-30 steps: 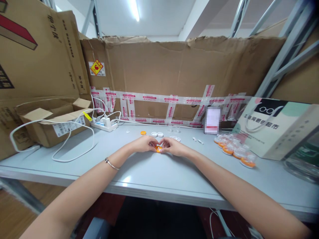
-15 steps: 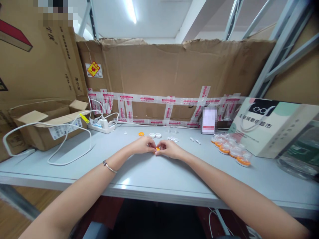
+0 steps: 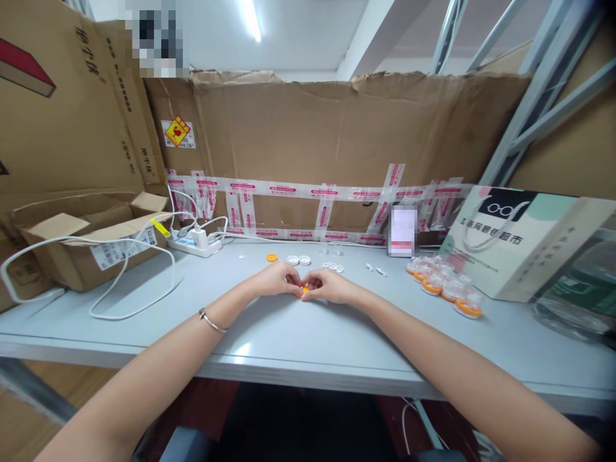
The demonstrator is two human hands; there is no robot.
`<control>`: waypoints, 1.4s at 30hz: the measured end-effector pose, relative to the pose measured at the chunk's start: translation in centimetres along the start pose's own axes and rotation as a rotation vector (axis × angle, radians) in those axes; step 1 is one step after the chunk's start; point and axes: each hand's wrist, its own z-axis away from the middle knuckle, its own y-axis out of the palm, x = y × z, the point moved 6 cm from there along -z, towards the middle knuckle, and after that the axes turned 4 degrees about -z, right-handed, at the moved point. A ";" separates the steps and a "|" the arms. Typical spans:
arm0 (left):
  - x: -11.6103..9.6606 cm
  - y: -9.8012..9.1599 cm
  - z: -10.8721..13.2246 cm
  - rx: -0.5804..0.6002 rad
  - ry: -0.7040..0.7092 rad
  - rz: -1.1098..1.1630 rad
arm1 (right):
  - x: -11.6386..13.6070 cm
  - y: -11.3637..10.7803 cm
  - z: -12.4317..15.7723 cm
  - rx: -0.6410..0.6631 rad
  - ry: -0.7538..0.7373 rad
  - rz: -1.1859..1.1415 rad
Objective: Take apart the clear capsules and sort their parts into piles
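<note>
My left hand (image 3: pixel 278 280) and my right hand (image 3: pixel 327 286) meet fingertip to fingertip over the grey table (image 3: pixel 298 333). Both pinch one small orange round piece (image 3: pixel 305 291), which mostly hides under the fingers. Just beyond the hands lie an orange ring (image 3: pixel 272 258), two white caps (image 3: pixel 298 260) and a few tiny clear parts (image 3: pixel 332 265). To the right sits a cluster of clear-bagged orange pieces (image 3: pixel 440 285). A thin bracelet circles my left wrist.
An open cardboard box (image 3: pixel 81 240) with a white cable looped in front stands at the left, next to a power strip (image 3: pixel 195 244). A taped cardboard wall (image 3: pixel 337 147) backs the table. A printed paper bag (image 3: pixel 520 240) lies at the right.
The orange piece is more covered by my fingers than a second ago. The view has shifted slightly; my hands stay together in the same spot.
</note>
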 end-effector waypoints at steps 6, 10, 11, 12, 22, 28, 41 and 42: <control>-0.3 -0.1 -0.3 -0.012 -0.015 -0.117 | -0.7 -0.1 -0.5 -0.060 -0.006 0.000; -0.7 0.0 -0.2 0.000 -0.034 -0.225 | -0.8 -0.1 -0.5 -0.061 -0.022 0.001; -0.8 -0.1 -0.2 -0.003 -0.037 -0.258 | -0.7 -0.1 -0.4 -0.060 -0.025 0.004; -0.9 -0.1 -0.1 -0.007 -0.040 -0.288 | -0.7 -0.1 -0.4 -0.059 -0.027 0.009; -1.6 0.0 0.2 -0.038 -0.057 -0.400 | -0.9 -0.1 -0.6 -0.097 -0.038 0.032; -1.7 -0.1 0.2 0.015 0.021 -0.369 | -1.2 -0.3 -0.7 -0.101 -0.026 0.014; -0.3 0.1 -0.1 0.046 -0.049 -0.134 | -0.5 0.1 -0.1 -0.006 -0.031 -0.030; -0.3 0.2 -0.1 0.045 -0.068 -0.143 | -0.4 0.1 -0.2 -0.008 -0.033 -0.031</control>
